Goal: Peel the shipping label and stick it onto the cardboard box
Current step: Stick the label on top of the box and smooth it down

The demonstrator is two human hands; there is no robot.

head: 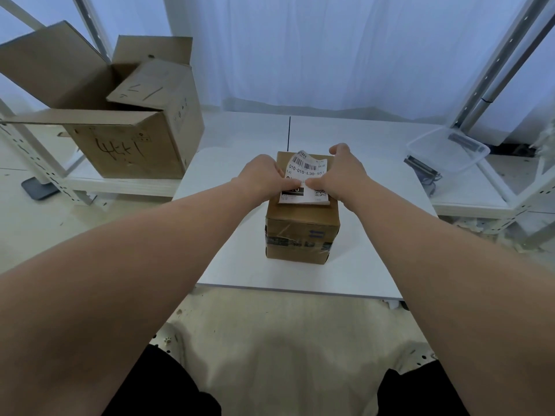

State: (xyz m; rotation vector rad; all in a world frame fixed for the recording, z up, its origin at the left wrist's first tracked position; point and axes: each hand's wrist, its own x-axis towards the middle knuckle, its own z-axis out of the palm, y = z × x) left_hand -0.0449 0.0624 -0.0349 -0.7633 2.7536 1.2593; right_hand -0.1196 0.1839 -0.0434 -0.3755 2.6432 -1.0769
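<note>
A small taped cardboard box [301, 232] stands in the middle of the white table [375, 241]. On its top lies a white shipping label [304, 171] with a barcode and black print. The label's far edge curls up off the box. My left hand [264, 175] presses the label's left side with thumb and fingers. My right hand [342, 172] holds the right side, thumb on the label's middle, fingers reaching over the box's far right corner. The thumbs nearly meet and hide part of the print.
A large open cardboard box [129, 115] with handwriting sits on a white shelf at the left. A clear plastic tray [447, 148] rests at the right on another shelf, over some dark cables. White curtains hang behind. Metal rack posts stand on both sides.
</note>
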